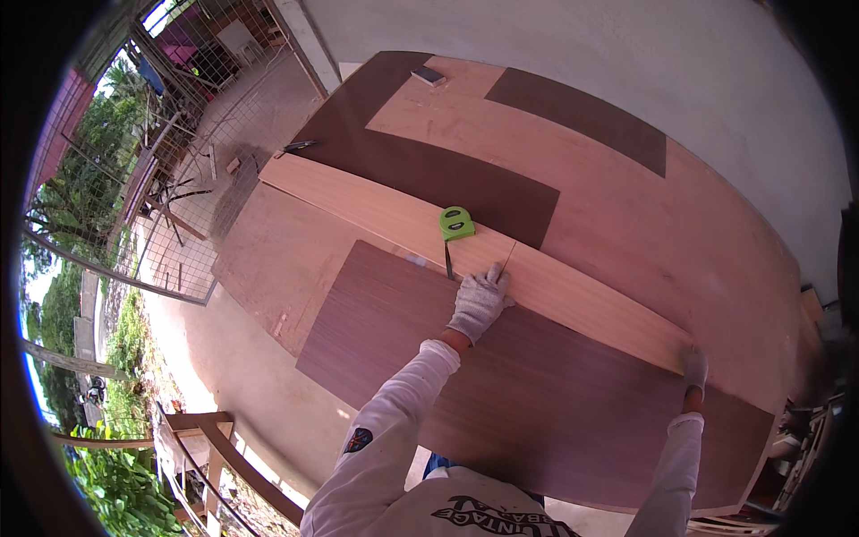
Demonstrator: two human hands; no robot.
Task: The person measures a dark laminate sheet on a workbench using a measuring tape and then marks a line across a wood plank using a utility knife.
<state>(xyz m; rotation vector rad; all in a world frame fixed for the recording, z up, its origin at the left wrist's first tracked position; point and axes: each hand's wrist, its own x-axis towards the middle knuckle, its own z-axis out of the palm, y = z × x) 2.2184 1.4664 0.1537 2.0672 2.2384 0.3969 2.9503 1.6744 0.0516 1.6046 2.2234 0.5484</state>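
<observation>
A long light wood-grain strip (591, 300) lies slantwise across the worktable, with a thin dark line across it near its middle. Beside that line my left hand (481, 302), in a pale work glove, rests with its fingers stretched out on the strip's near edge. My gloved right hand (696, 369) is at the strip's right end; its fingers are small and partly hidden, so their grip is unclear. A green tape measure (457, 225) sits on the strip, left of my left hand. Just below it lies a slim dark tool (449, 260).
Nearest me is a large brown wood-grain sheet (573, 412), under both forearms. Dark brown sheets (465, 179) lie on the far side of the pinkish worktable (617, 219). A dark hand tool (300, 146) and a small box (428, 76) rest there. Wire mesh (179, 143) stands left.
</observation>
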